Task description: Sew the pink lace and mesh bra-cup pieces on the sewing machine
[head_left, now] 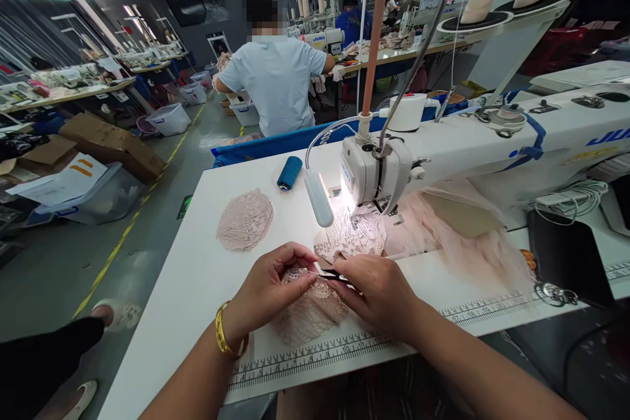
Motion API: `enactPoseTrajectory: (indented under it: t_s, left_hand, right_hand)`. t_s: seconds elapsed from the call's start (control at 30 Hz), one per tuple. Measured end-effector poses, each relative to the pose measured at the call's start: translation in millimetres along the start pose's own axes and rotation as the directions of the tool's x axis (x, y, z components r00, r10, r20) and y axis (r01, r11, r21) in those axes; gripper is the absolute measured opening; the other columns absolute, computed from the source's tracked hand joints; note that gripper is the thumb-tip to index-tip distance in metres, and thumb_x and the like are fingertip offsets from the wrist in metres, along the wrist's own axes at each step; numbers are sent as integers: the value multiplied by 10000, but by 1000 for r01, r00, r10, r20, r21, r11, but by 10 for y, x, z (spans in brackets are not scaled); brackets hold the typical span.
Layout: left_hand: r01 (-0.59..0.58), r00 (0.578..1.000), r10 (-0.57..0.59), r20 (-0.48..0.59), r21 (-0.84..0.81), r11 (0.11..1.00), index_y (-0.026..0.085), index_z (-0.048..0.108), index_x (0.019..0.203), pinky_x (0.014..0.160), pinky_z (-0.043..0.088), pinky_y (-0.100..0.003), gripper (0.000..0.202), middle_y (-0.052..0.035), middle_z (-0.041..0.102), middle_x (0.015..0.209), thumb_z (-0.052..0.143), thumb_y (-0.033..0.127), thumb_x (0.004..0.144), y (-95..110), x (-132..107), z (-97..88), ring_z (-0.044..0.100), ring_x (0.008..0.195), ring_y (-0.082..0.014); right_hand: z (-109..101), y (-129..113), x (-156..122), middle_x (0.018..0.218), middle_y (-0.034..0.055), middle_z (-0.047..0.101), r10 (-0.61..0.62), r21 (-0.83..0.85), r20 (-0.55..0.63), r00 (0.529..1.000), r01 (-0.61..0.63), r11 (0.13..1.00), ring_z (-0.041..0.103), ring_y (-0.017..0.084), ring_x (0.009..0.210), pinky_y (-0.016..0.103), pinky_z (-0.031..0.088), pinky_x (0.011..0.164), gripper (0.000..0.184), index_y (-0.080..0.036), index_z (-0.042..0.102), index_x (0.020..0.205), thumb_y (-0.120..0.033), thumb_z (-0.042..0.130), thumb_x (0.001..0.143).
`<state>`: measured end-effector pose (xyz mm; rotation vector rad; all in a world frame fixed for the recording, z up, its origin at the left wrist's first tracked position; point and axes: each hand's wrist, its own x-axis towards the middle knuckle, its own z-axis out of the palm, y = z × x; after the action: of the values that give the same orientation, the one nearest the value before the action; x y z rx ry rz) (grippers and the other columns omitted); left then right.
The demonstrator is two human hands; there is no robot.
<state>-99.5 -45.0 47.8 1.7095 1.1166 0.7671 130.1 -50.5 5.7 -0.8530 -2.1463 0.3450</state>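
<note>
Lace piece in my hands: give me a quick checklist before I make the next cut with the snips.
1. Left hand pinching the lace piece: ok.
2. Right hand holding the snips, tips at the lace's upper edge: ok.
3. Fingertips clear of the blades: cannot tell, the blades are mostly hidden.
4. Lamp lit: ok, though its light falls mainly by the needle.
5. Second lace at the sewing machine clear of the snips: cannot tell, it lies very close.

Under right hand, dark tool mostly hidden; lace piece partly covered; sewing machine cut by right edge.
</note>
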Motion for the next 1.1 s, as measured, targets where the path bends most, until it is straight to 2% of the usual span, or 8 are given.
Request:
enactPoseTrajectory:
  t_s: [0.27,0.5,0.77,0.87,1.0,1.1]
  left_hand:
    - [28,1000,-28,2,25,999,214,679,1040,821,566,-284,148,-19,723,953,695,238,894,15,-3,18,696,892,-162]
    - [1,1000,-1,-6,68,998,208,683,1023,817,572,-281,150,-19,726,944,698,211,873,15,5,60,691,890,-162]
    - [-1,1000,2,-25,39,999,217,680,1064,830,579,-281,192,-19,732,970,715,231,876,3,2,85,701,910,-162]
    - [10,1000,-9,-9,37,999,219,673,1080,808,577,-277,201,-15,738,949,722,246,886,-20,-7,77,708,891,-161]
    - [-8,1000,7,5,67,998,211,665,1017,778,566,-266,156,-3,730,913,713,188,871,-38,-23,79,700,849,-151]
    - [-9,1000,7,29,64,998,203,653,957,763,557,-256,121,4,720,883,699,148,859,-36,-32,84,690,826,-141]
  right_hand:
    - [12,-5,-7,704,9,611,-4,-17,19,1000,4,1000,508,157,634,286,316,615,247,-176,643,917,-286,479,1066]
    - [59,-23,-15,694,9,603,-45,-82,-12,999,44,996,492,158,624,300,307,618,222,-165,653,932,-265,506,1065]
    - [60,-28,-27,719,16,614,-11,-12,-42,999,10,1000,512,155,632,297,322,612,195,-149,661,970,-240,513,1057]
    - [55,-12,-32,683,4,580,-51,-57,-29,998,49,997,476,152,613,300,301,604,214,-155,658,932,-242,509,1057]
    - [53,-11,-25,640,-15,528,-131,-138,-14,991,128,982,421,142,584,303,261,583,256,-173,644,849,-226,493,1050]
    - [57,-26,-18,610,-33,486,-120,-152,14,993,121,981,377,129,560,301,240,567,299,-187,578,739,-205,501,1027]
